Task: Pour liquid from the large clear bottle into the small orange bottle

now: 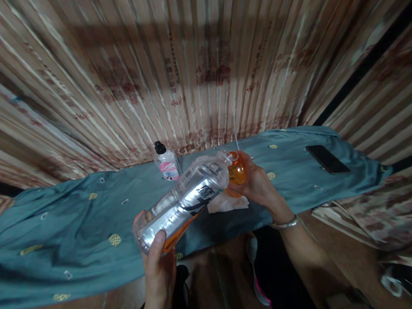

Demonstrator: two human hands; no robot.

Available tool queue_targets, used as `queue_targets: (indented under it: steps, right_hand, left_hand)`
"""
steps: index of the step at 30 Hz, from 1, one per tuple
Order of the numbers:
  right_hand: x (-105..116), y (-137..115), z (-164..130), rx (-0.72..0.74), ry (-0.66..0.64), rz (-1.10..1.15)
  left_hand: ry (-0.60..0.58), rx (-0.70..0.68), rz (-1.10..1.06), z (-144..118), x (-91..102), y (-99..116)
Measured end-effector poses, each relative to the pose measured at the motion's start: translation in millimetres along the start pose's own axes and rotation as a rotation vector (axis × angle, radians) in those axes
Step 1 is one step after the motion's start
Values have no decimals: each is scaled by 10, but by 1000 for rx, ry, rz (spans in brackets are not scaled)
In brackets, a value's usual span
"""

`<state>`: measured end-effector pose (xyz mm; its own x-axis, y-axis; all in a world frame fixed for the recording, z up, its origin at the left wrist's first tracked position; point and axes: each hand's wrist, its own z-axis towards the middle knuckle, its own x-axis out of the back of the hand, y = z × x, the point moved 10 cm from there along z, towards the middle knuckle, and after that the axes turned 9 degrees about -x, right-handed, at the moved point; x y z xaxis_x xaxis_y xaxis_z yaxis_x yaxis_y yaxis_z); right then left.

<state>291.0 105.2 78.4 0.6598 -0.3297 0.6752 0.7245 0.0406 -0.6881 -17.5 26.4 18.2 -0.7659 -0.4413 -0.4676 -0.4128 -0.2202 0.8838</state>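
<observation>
My left hand [158, 261] is wrapped round the lower end of a large clear plastic bottle [184, 205] with a silver and orange label. The bottle is tilted, its neck toward the upper right. My right hand [255, 181], with a bracelet at the wrist, is closed around a small orange translucent container [238, 168]. The bottle's mouth is at the container's rim; whether they touch I cannot tell. Some white tissue [227, 204] lies on the cloth below. What is inside the big bottle does not show clearly.
A clear bottle with a black cap and pink label [167, 164] stands behind, near the curtain [200, 70]. A black phone [327, 159] lies at the right on the teal patterned cloth [77, 229]. My feet are on the tiled floor below the front edge.
</observation>
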Motion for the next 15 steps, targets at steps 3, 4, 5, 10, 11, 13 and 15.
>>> queue_targets:
  steps: [3, 4, 5, 10, 11, 13, 15]
  right_hand:
    - [6, -10, -5, -1, 6, -11]
    - [8, -13, -6, 0, 9, -9]
    - [8, -15, -8, 0, 11, -4]
    - [2, 2, -4, -5, 9, 23]
    - [-1, 6, -2, -7, 7, 27]
    - [-7, 10, 1, -9, 1, 37]
    - [-7, 7, 0, -6, 2, 36]
  left_hand:
    - [-6, -1, -6, -8, -10, 15]
    - [-14, -1, -3, -10, -18, 21]
    - [-23, 4, 3, -13, -28, 24]
    - [-26, 4, -11, -12, -38, 33]
    - [-19, 0, -21, -10, -32, 30]
    - [-7, -1, -30, -6, -22, 16]
    - [-2, 0, -37, -7, -19, 6]
